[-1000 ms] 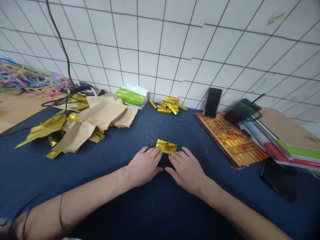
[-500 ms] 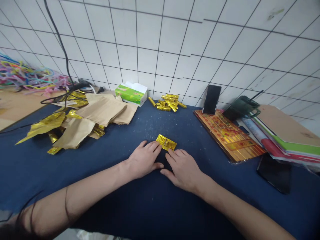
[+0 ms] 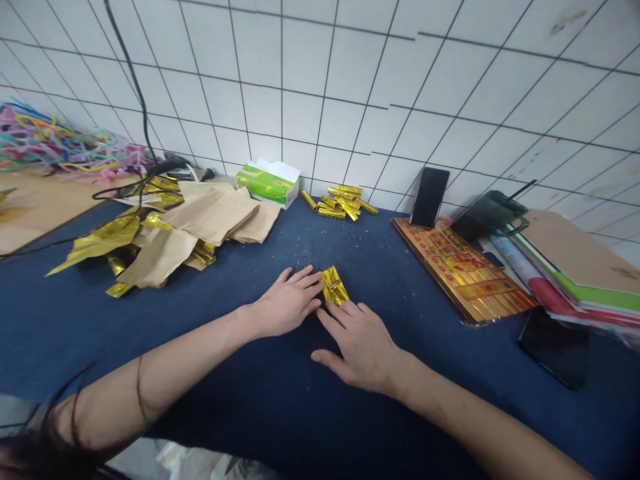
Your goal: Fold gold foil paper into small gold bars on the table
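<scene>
So there's a folded gold foil packet [image 3: 334,287] on the navy cloth worktop [image 3: 215,353], right between my open hands. The left hand [image 3: 287,301] and right hand [image 3: 357,350] are close together, fingertips touching it, not clamped. Up by the wall: a green-and-white tissue box [image 3: 267,185], tissue poking out, label unreadable, beside a heap of gold foil sticks [image 3: 340,201]. Brown kraft paper sheets [image 3: 210,213] lie left; a black smartphone [image 3: 429,197] stands right.

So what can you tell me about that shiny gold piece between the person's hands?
The folded gold foil piece is small, crinkled and glossy, with visible creases. It lies at a slant on the dark blue cloth. The left hand's fingertips are at its left edge, and the right hand's fingers press near its lower end.
</scene>
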Motion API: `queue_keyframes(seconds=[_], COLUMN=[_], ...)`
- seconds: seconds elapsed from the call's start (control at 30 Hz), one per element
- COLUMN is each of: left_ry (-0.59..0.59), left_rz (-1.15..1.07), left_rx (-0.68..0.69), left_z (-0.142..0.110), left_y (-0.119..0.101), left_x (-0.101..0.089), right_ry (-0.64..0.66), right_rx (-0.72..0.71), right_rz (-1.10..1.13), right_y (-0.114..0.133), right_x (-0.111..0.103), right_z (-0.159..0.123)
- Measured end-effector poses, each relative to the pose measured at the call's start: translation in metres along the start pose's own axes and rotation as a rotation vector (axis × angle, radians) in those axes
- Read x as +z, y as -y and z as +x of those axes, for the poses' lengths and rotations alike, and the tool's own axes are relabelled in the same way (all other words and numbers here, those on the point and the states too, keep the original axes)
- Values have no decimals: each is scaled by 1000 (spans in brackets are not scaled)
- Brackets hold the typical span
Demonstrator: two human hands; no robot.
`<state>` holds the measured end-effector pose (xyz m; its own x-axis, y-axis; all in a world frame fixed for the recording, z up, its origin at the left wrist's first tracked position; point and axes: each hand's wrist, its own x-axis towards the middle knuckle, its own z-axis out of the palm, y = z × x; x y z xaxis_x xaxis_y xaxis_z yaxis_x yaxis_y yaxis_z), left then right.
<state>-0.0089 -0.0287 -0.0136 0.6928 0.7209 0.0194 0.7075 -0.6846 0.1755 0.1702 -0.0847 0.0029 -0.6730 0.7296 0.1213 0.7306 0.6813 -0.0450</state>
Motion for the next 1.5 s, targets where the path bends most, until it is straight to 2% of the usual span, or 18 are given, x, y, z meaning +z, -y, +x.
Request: queue_keyframes(seconds=[0.27, 0.53, 0.73, 0.93, 1.07, 1.13, 1.2, 1.27, 1.43, 1.5], left_ry=[-90, -85, -35, -95, -90, -96, -98, -78, 50, 42], left_rz=[108, 100, -4, -73, -112, -116, -109, -102, -89, -36], left_rx=[-23, -67, -89, -161, -198, -212, -224, -212, 1, 79], left_z=[0, 2, 8, 12, 14, 15, 16, 18, 25, 27], left_y=[-5, -7, -1, -4, -9, -11, -13, -12, -1, 2], left_x=[8, 12, 8, 10, 11, 12, 11, 9, -6, -13], right_ry=[24, 28, 38, 23, -51, -153, -311, -393, -289, -267], right_rx=[22, 32, 24, -24, -42, 77, 176, 154, -1, -25], right_rz=[10, 63, 76, 93, 300, 394, 347, 217, 76, 67], right_y=[5, 5, 5, 3, -16, -33, -52, -68, -81, -80], right_x=[-1, 0, 2, 2, -6, -10, -10, -4, 20, 25], right_z=[0, 0, 2, 2, 4, 6, 7, 9, 10, 11])
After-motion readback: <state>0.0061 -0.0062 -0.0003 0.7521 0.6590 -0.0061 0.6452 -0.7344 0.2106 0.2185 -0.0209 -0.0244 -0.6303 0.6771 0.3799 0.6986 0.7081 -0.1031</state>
